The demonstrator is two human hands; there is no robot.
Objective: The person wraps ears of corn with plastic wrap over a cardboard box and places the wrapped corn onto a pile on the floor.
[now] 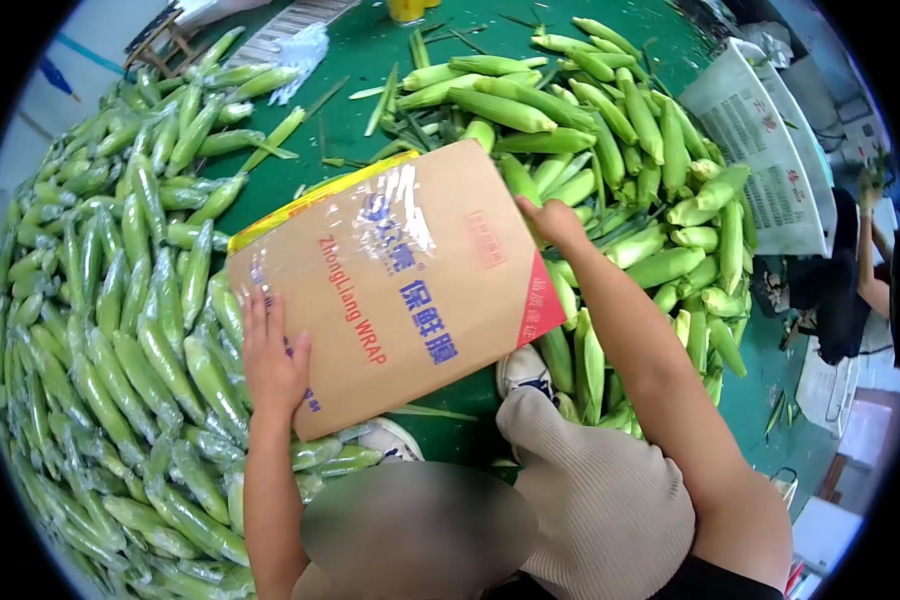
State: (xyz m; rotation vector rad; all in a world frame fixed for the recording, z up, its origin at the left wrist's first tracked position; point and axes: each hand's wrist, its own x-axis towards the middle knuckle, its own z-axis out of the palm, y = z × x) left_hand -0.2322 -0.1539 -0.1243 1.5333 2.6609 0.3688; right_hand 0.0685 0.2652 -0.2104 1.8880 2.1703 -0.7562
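The left hand [278, 360] presses flat, fingers spread, on the left side of a cardboard box [370, 320], mid-frame; the right hand [553, 222] meets its right edge, fingers partly hidden, so I cannot tell whether they clasp it. Nearest, at bottom centre, is a beige ribbed trouser leg [605, 495]. Plastic-wrapped corn [150, 370] fills the left; unwrapped corn [660, 140] lies upper right. Beyond, a printed white sack [760, 150] stands near the right edge.
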